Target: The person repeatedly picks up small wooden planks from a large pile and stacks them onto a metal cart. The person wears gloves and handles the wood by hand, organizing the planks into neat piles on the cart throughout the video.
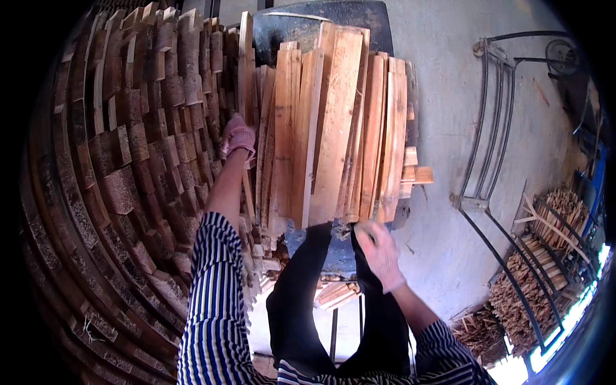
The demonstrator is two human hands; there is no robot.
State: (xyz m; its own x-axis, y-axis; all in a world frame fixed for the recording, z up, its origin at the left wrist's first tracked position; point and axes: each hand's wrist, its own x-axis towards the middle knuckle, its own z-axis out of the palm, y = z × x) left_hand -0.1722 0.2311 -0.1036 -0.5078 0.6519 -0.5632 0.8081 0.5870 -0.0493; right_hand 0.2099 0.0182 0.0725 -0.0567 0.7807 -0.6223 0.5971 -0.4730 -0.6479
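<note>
My left hand (239,136), in a pinkish knit glove, is closed around the lower end of a narrow wooden board (246,61) that stands out at the left of a loose pile. That pile of pale wooden boards (337,122) lies lengthwise in front of me, its near ends uneven. My right hand (380,253), in a light glove, is at those near ends, right of the middle. Its fingers are slightly apart and hold no board that I can see; their tips are partly hidden against the wood.
A tall stack of rough-edged boards (138,154) fills the left side, close to my left arm. Behind the pile is a dark panel (372,19). A metal frame with long bars (491,122) lies at the right on the grey floor (443,192). Bundled wood strips (529,276) sit at lower right.
</note>
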